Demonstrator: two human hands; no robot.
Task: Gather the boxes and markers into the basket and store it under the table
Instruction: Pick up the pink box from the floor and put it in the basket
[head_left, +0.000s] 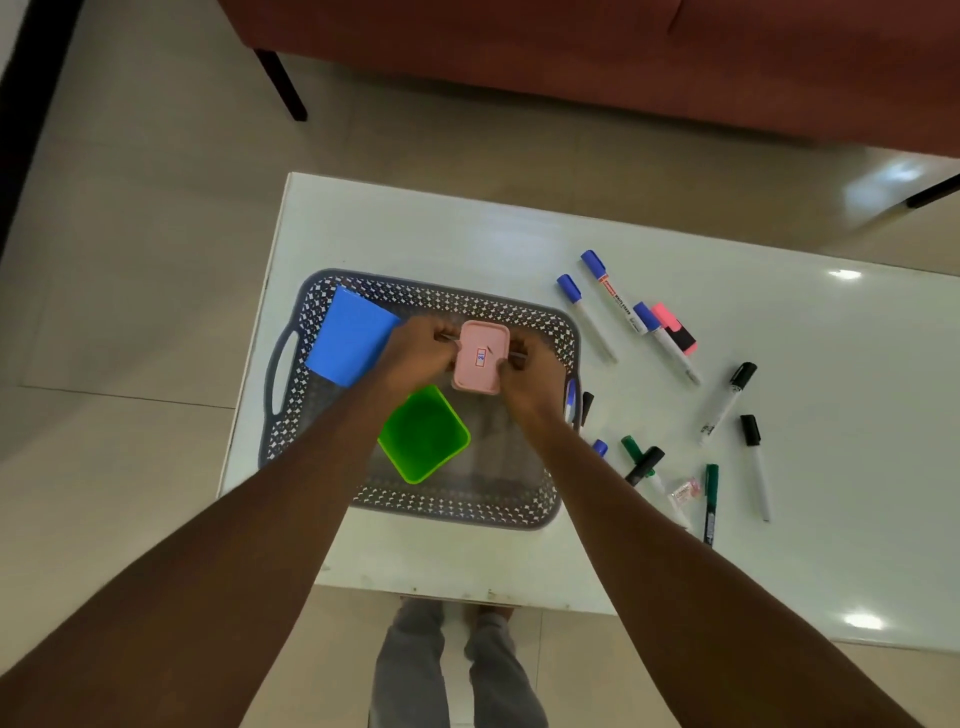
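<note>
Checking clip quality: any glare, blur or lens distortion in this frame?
Head view: ceiling-light glare spots on the white table; wide-angle bending stretches the forearms; left hand, right hand and pink box are slightly soft; markers stay readable.

Glossy beige tiled floor (135, 218), ceiling-light glare near the right edge. Rust-red sofa (571, 47) along the top on dark legs (283, 85). White glossy table (779, 415) centre-right, bright light spots reflected on top.

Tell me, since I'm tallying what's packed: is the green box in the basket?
In. The green box sits inside the basket walls, open side up, apparently empty.
</note>
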